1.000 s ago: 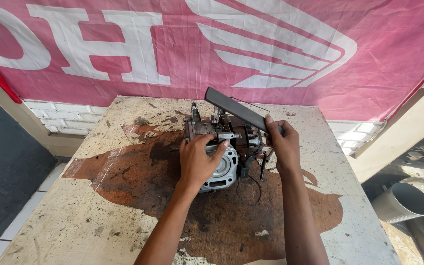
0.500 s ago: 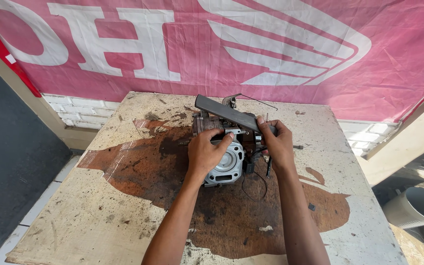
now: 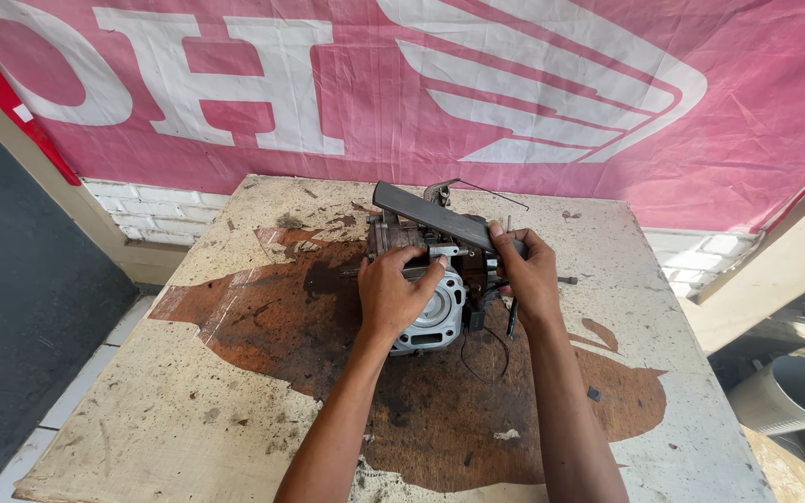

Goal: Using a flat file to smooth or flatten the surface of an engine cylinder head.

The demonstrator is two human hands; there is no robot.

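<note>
Left hand point(image 3: 393, 296) clamped over the top of a grimy metal engine block point(image 3: 426, 279), right hand point(image 3: 525, 270) gripping the near end of a long dark flat bar point(image 3: 440, 222) angled across it; block sitting mid-tabletop point(image 3: 188, 410) on a rusty brown stain point(image 3: 328, 326), thin black wires point(image 3: 486, 349) trailing beside it, pink banner point(image 3: 514, 112) hanging behind.
</note>
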